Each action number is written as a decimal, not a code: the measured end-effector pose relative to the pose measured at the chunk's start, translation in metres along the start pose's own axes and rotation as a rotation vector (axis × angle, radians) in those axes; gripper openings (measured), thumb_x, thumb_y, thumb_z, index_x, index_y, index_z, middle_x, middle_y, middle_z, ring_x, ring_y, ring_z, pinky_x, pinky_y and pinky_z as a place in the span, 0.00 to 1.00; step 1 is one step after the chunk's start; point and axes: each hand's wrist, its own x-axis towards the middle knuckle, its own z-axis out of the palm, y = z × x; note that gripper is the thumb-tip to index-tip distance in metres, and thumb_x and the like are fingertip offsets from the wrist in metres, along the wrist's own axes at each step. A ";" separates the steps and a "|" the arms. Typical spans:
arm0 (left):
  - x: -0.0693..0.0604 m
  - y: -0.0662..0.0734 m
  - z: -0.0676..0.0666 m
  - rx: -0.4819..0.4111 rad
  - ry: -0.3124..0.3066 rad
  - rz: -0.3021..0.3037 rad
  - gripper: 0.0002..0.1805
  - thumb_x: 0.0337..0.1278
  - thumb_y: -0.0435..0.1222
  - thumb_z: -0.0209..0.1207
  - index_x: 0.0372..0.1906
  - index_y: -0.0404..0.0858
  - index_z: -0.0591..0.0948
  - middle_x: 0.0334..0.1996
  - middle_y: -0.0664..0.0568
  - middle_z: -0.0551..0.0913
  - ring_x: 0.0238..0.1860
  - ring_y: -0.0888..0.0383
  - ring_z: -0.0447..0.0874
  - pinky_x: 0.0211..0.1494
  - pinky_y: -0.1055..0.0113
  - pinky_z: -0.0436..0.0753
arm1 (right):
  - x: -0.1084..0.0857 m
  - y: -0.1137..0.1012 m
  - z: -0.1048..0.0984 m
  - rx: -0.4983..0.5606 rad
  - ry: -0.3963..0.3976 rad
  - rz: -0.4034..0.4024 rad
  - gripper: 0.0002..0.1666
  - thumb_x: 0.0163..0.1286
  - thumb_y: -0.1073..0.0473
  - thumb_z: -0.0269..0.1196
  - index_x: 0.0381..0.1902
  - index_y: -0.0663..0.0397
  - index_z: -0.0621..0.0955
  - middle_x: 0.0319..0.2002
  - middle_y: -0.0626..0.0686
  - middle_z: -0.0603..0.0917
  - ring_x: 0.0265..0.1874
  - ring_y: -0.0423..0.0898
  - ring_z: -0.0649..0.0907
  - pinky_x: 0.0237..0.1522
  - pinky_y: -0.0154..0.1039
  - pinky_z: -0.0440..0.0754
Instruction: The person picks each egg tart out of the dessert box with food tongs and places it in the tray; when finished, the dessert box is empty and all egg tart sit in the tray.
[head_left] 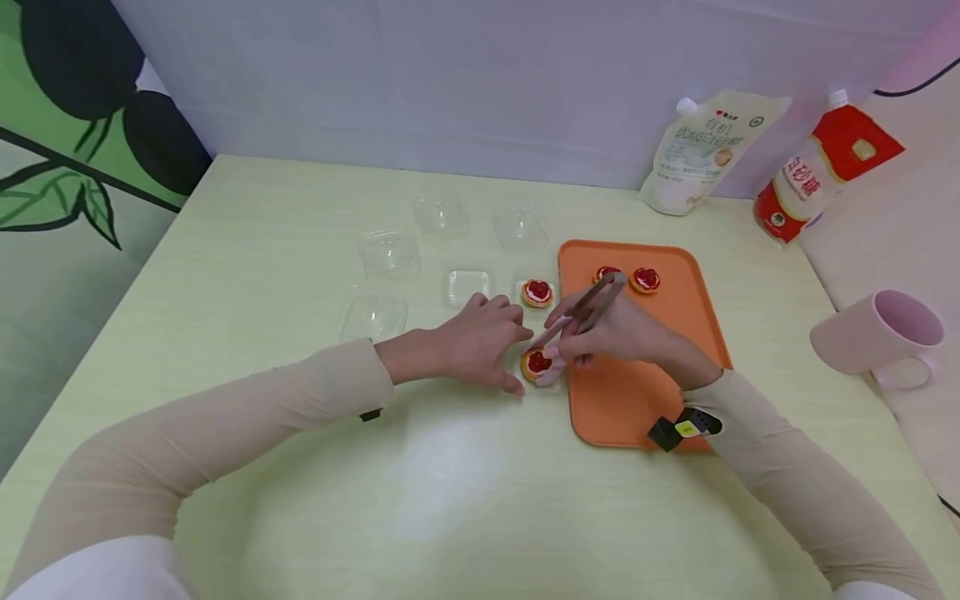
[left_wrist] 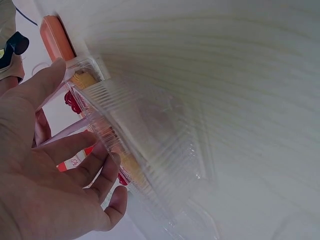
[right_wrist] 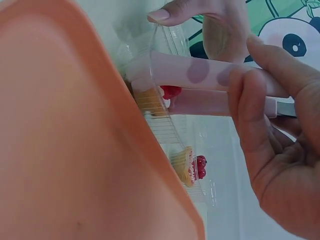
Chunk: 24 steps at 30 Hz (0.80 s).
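Note:
My right hand (head_left: 615, 325) grips a pair of tongs (right_wrist: 195, 75) with pale pink tips. The tips straddle a tart with red topping (head_left: 534, 364), which sits in a small clear plastic box (left_wrist: 97, 65). My left hand (head_left: 480, 342) is at the left side of this box; in the left wrist view its thumb and index finger touch the rim, the other fingers loosely bent. Just behind, another red-topped tart (head_left: 537, 292) sits in its own clear box. Two more tarts (head_left: 645, 280) lie on an orange tray (head_left: 637, 408), one partly hidden by the tongs.
An empty clear box (head_left: 468, 287) stands left of the rear boxed tart. Several clear plastic lids or boxes (head_left: 390, 254) lie farther left and back. A white pouch (head_left: 705, 154) and a red pouch (head_left: 817, 175) stand at the back right. A pink mug (head_left: 855, 337) is at the right edge.

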 end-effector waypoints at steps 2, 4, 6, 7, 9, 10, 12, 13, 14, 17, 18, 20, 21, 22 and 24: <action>0.000 0.000 0.000 -0.001 0.001 0.002 0.43 0.45 0.63 0.70 0.64 0.42 0.79 0.51 0.50 0.78 0.54 0.52 0.69 0.54 0.54 0.66 | -0.001 0.000 0.001 0.001 0.022 0.002 0.13 0.57 0.64 0.74 0.39 0.63 0.85 0.23 0.55 0.88 0.14 0.47 0.83 0.21 0.40 0.83; 0.000 0.000 0.000 0.001 0.004 0.002 0.43 0.45 0.63 0.70 0.64 0.42 0.79 0.51 0.50 0.78 0.54 0.52 0.70 0.54 0.54 0.66 | -0.002 0.000 0.002 -0.007 0.037 0.010 0.13 0.58 0.63 0.74 0.39 0.62 0.85 0.23 0.54 0.88 0.14 0.47 0.83 0.21 0.40 0.83; 0.000 0.000 0.000 0.003 0.005 0.001 0.43 0.45 0.63 0.70 0.64 0.42 0.80 0.51 0.50 0.79 0.54 0.52 0.70 0.54 0.54 0.66 | -0.003 0.000 0.003 -0.014 0.053 0.018 0.13 0.58 0.63 0.74 0.39 0.62 0.85 0.24 0.54 0.88 0.15 0.47 0.83 0.22 0.40 0.83; -0.001 0.001 0.000 0.004 0.006 0.002 0.43 0.45 0.63 0.70 0.64 0.42 0.80 0.51 0.50 0.79 0.54 0.52 0.70 0.54 0.53 0.66 | -0.005 0.000 0.003 -0.016 0.061 0.023 0.13 0.58 0.63 0.74 0.40 0.61 0.85 0.23 0.54 0.88 0.15 0.47 0.83 0.22 0.40 0.83; -0.001 0.001 0.000 0.006 0.007 0.001 0.43 0.45 0.63 0.70 0.64 0.42 0.80 0.51 0.50 0.79 0.54 0.52 0.70 0.55 0.53 0.66 | -0.007 0.000 0.002 -0.015 0.078 0.030 0.13 0.58 0.63 0.74 0.40 0.61 0.85 0.23 0.55 0.87 0.14 0.47 0.83 0.21 0.40 0.83; 0.000 0.001 0.000 0.006 0.007 0.001 0.43 0.45 0.63 0.70 0.64 0.42 0.80 0.51 0.50 0.79 0.54 0.52 0.70 0.55 0.53 0.66 | -0.008 -0.001 0.001 -0.019 0.088 0.037 0.13 0.58 0.63 0.74 0.40 0.61 0.84 0.23 0.55 0.87 0.14 0.47 0.83 0.21 0.41 0.83; 0.000 0.001 0.000 0.011 0.008 0.001 0.43 0.45 0.63 0.70 0.64 0.42 0.80 0.50 0.50 0.79 0.54 0.52 0.70 0.55 0.53 0.66 | -0.011 -0.002 -0.001 -0.026 0.107 0.054 0.13 0.59 0.62 0.74 0.41 0.60 0.84 0.22 0.55 0.87 0.14 0.47 0.82 0.21 0.41 0.83; 0.000 0.001 0.000 0.012 0.010 0.002 0.43 0.45 0.63 0.70 0.64 0.42 0.80 0.50 0.50 0.79 0.54 0.52 0.70 0.55 0.53 0.67 | -0.014 -0.003 -0.003 -0.020 0.119 0.052 0.14 0.58 0.63 0.74 0.41 0.61 0.84 0.22 0.56 0.86 0.14 0.47 0.83 0.21 0.41 0.83; 0.000 0.001 0.000 0.013 0.011 0.002 0.42 0.45 0.63 0.70 0.64 0.42 0.80 0.50 0.50 0.79 0.54 0.52 0.70 0.55 0.53 0.67 | -0.016 -0.004 -0.005 -0.014 0.131 0.053 0.14 0.58 0.63 0.74 0.42 0.61 0.84 0.23 0.56 0.86 0.15 0.47 0.83 0.22 0.41 0.83; -0.001 0.001 0.000 0.020 0.010 0.003 0.42 0.45 0.62 0.70 0.63 0.43 0.80 0.50 0.50 0.79 0.54 0.51 0.71 0.55 0.53 0.67 | -0.025 -0.007 -0.013 0.026 0.168 0.024 0.13 0.60 0.67 0.71 0.43 0.65 0.84 0.23 0.54 0.87 0.15 0.46 0.84 0.21 0.40 0.83; -0.001 0.001 0.000 0.022 0.009 0.003 0.42 0.46 0.62 0.70 0.63 0.43 0.80 0.50 0.50 0.79 0.54 0.51 0.71 0.55 0.53 0.67 | -0.029 -0.007 -0.016 0.049 0.183 0.001 0.13 0.60 0.69 0.70 0.44 0.67 0.83 0.23 0.54 0.87 0.15 0.46 0.84 0.21 0.40 0.83; -0.001 0.001 -0.001 0.025 0.005 0.001 0.41 0.46 0.62 0.70 0.63 0.43 0.80 0.50 0.50 0.79 0.54 0.51 0.70 0.56 0.52 0.67 | -0.035 -0.009 -0.025 0.062 0.221 -0.027 0.13 0.61 0.72 0.69 0.44 0.70 0.83 0.24 0.51 0.87 0.15 0.46 0.83 0.21 0.39 0.83; -0.002 0.001 -0.001 0.026 0.004 0.000 0.41 0.46 0.62 0.70 0.64 0.43 0.80 0.51 0.50 0.78 0.54 0.51 0.70 0.56 0.52 0.67 | -0.038 -0.008 -0.029 0.060 0.246 -0.036 0.12 0.61 0.73 0.67 0.44 0.71 0.82 0.23 0.50 0.87 0.15 0.46 0.83 0.20 0.39 0.83; -0.002 0.001 -0.001 0.025 0.003 -0.001 0.41 0.46 0.62 0.70 0.64 0.43 0.80 0.51 0.50 0.78 0.54 0.51 0.70 0.56 0.53 0.67 | -0.042 -0.008 -0.034 0.057 0.273 -0.038 0.12 0.61 0.74 0.67 0.44 0.72 0.82 0.24 0.49 0.87 0.15 0.46 0.83 0.21 0.38 0.83; -0.002 0.001 -0.001 0.023 0.001 -0.002 0.42 0.46 0.62 0.70 0.64 0.43 0.80 0.51 0.50 0.78 0.53 0.51 0.70 0.56 0.53 0.66 | -0.047 -0.005 -0.042 0.029 0.335 -0.019 0.12 0.62 0.73 0.67 0.44 0.71 0.82 0.24 0.47 0.87 0.14 0.45 0.83 0.21 0.38 0.84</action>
